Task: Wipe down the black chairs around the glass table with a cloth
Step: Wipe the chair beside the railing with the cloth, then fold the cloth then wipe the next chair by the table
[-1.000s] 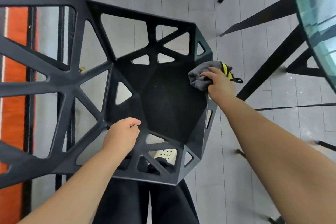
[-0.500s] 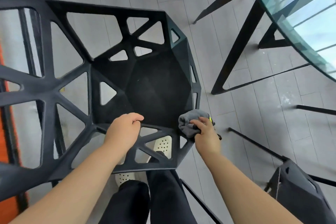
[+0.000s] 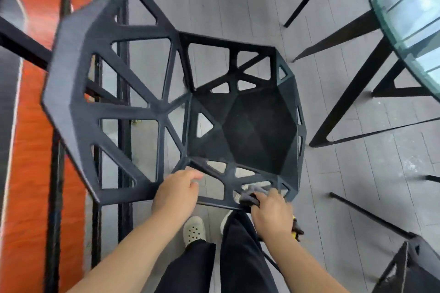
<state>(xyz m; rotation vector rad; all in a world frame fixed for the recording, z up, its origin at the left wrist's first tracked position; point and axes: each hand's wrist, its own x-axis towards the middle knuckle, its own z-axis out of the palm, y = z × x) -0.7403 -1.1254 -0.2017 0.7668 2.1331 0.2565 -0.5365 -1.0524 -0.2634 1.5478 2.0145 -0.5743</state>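
One cloth under right grip

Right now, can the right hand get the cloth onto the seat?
Probably yes. The right hand holds the cloth on the near rim of the chair, beside the seat. Only that low rim lies between them, and the left hand grips the chair further left, out of the way.
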